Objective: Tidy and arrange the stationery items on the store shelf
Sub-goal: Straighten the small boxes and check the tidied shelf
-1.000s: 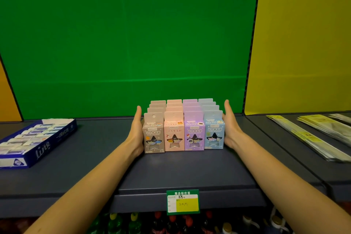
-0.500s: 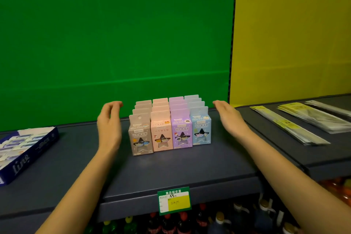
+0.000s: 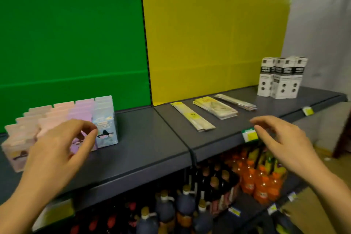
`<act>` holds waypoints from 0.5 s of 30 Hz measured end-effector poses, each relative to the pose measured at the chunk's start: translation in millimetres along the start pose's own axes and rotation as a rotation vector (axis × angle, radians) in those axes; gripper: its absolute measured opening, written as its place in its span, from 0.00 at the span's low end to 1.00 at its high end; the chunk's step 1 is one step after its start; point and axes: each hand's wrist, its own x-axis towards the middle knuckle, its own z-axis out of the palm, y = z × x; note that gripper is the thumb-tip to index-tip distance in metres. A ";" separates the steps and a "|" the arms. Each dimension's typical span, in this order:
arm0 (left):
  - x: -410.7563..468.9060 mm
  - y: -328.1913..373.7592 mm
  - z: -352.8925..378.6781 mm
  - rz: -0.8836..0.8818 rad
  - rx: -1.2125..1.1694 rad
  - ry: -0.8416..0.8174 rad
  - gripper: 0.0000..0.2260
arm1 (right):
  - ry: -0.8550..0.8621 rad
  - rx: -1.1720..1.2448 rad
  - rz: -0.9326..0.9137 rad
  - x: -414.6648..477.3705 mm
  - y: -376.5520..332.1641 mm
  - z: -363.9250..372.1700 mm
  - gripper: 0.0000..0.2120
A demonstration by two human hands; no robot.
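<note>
Both hands hung empty with fingers loosely curled, my left hand [image 3: 57, 154] before the pastel star-window boxes [image 3: 105, 125] blocked at the left of the shelf [image 3: 148, 144], my right hand [image 3: 284, 144] over its front edge near the skewed flat packets [image 3: 214, 109], which I judged best squared with flat palms.

Grey shelf [image 3: 152, 150]: pastel boxes [image 3: 105, 125], flat packets [image 3: 215, 108]

We see dark bottles [image 3: 167, 213] under front edge of shelf [image 3: 152, 148], orange bottles [image 3: 262, 184] just right of them. Green panel [image 3: 72, 34], yellow panel [image 3: 209, 34] behind; price tag [image 3: 248, 137] on front edge.
</note>
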 end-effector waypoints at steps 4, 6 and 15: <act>-9.5 69.6 46.9 -0.023 0.041 -0.068 0.16 | -0.037 -0.066 0.094 -26.4 72.2 -32.8 0.08; -14.8 99.3 71.1 -0.035 0.075 -0.141 0.16 | -0.055 -0.112 0.123 -34.8 105.7 -46.9 0.09; -10.8 219.9 157.8 -0.018 0.108 -0.210 0.15 | -0.123 -0.138 0.175 -36.9 224.2 -84.3 0.09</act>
